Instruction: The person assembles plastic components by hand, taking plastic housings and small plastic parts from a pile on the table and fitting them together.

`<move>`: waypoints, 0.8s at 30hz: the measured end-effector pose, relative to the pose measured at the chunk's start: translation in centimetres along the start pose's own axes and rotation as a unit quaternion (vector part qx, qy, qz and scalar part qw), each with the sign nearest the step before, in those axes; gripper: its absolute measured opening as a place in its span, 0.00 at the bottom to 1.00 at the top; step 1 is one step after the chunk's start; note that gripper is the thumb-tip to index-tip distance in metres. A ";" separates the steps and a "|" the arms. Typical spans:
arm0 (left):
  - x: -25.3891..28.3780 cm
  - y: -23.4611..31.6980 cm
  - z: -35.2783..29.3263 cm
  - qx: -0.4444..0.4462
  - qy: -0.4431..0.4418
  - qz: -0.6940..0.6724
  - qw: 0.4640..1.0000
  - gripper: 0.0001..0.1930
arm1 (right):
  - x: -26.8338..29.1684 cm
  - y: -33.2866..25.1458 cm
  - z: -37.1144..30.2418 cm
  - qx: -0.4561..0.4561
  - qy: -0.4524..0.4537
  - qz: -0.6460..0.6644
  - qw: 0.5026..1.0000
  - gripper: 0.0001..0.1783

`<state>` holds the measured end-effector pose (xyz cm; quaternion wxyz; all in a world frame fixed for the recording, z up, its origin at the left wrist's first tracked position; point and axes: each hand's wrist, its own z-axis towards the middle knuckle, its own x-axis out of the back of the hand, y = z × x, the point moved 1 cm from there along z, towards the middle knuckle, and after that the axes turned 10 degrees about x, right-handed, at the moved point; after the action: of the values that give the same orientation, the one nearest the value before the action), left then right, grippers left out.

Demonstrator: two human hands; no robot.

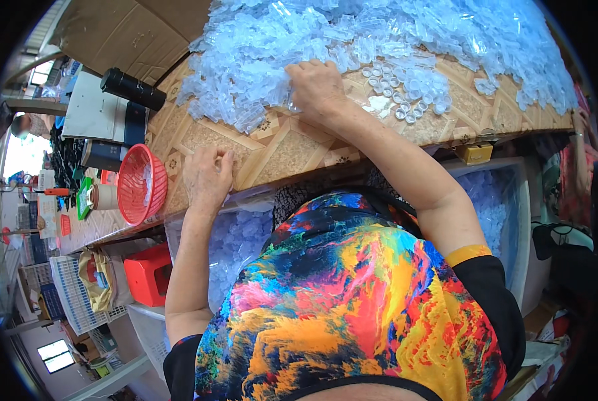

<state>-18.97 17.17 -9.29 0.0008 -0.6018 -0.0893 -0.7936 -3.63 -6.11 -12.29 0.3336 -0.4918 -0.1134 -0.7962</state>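
A large heap of clear plastic pieces (259, 73), small and tube-like, covers the back of the patterned table (292, 144). My right hand (317, 90) reaches to the heap's near edge with its fingers curled down. Some clear plastic shows beside its palm; what the fingers hold is hidden. Just right of that hand lies a group of small round clear caps (409, 97), several of them separate from the heap. My left hand (207, 177) is at the table's front edge, left of the heap. Its fingers are bent inward, and whatever is in them cannot be seen.
A red plastic basket (143, 185) stands left of my left hand. Behind it are a black cylinder (133, 89) and a cardboard sheet (128, 33). Bins of clear pieces (238, 247) sit below the table edge, near a red stool (148, 274) and a yellow box (474, 154).
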 end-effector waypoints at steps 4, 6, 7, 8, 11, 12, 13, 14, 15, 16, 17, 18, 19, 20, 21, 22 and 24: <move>-0.6 1.5 1.6 0.025 0.015 -0.218 0.975 0.09 | -0.1 1.7 -0.6 -0.056 0.075 0.119 0.989 0.10; -1.0 4.0 2.6 0.085 -0.044 -0.344 0.934 0.09 | 1.1 1.6 -1.5 -0.128 0.089 0.286 0.945 0.09; -1.1 5.6 3.1 0.109 -0.081 -0.460 0.877 0.11 | 1.8 1.5 -2.0 -0.130 0.088 0.284 0.946 0.09; -1.3 6.8 3.5 0.132 -0.117 -0.568 0.804 0.12 | 2.3 1.3 -2.6 -0.145 0.070 0.383 0.910 0.09; -2.0 9.5 4.6 0.152 -0.195 -0.692 0.678 0.13 | 3.6 1.0 -4.5 -0.150 0.051 0.490 0.857 0.10; -2.6 9.6 4.8 0.139 -0.239 -0.718 0.639 0.13 | 3.8 0.8 -4.8 -0.158 0.030 0.502 0.850 0.10; -2.9 10.0 4.8 0.137 -0.243 -0.719 0.637 0.13 | 4.1 0.9 -5.2 -0.167 0.010 0.513 0.842 0.09; -3.0 10.3 4.6 0.126 -0.263 -0.719 0.631 0.13 | 4.5 0.9 -5.5 -0.184 0.010 0.526 0.830 0.10; -3.2 10.6 4.4 0.115 -0.282 -0.719 0.625 0.12 | 4.6 1.2 -5.7 -0.186 0.011 0.524 0.831 0.10; -3.3 10.7 4.3 0.110 -0.302 -0.716 0.620 0.13 | 4.6 1.7 -6.0 -0.168 0.003 0.518 0.839 0.12; -3.4 11.1 4.1 0.109 -0.306 -0.715 0.619 0.13 | 4.5 2.0 -6.3 -0.148 -0.004 0.512 0.846 0.14; -3.3 11.6 3.7 0.105 -0.301 -0.711 0.626 0.14 | 4.3 2.1 -6.6 -0.151 -0.003 0.511 0.846 0.14; -3.1 11.9 3.3 0.102 -0.295 -0.707 0.634 0.14 | 4.3 1.8 -6.6 -0.118 0.021 0.492 0.862 0.16; -2.9 12.1 3.0 0.097 -0.302 -0.713 0.625 0.19 | 4.4 1.4 -6.6 -0.084 0.044 0.472 0.876 0.18; -3.0 12.3 2.8 0.097 -0.304 -0.712 0.625 0.19 | 4.6 1.0 -6.8 -0.112 0.004 0.494 0.862 0.21; -3.0 12.6 2.6 0.087 -0.283 -0.691 0.659 0.22 | 4.2 0.7 -7.0 -0.113 0.006 0.495 0.862 0.21; -3.4 13.0 2.5 0.076 -0.264 -0.667 0.692 0.25 | 3.3 0.5 -7.6 -0.063 0.080 0.461 0.882 0.24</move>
<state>-14.24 4.42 -10.08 -0.5071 -0.5663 -0.5239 -0.3842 -9.63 -11.72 -13.23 0.6392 -0.4432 0.2033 -0.5947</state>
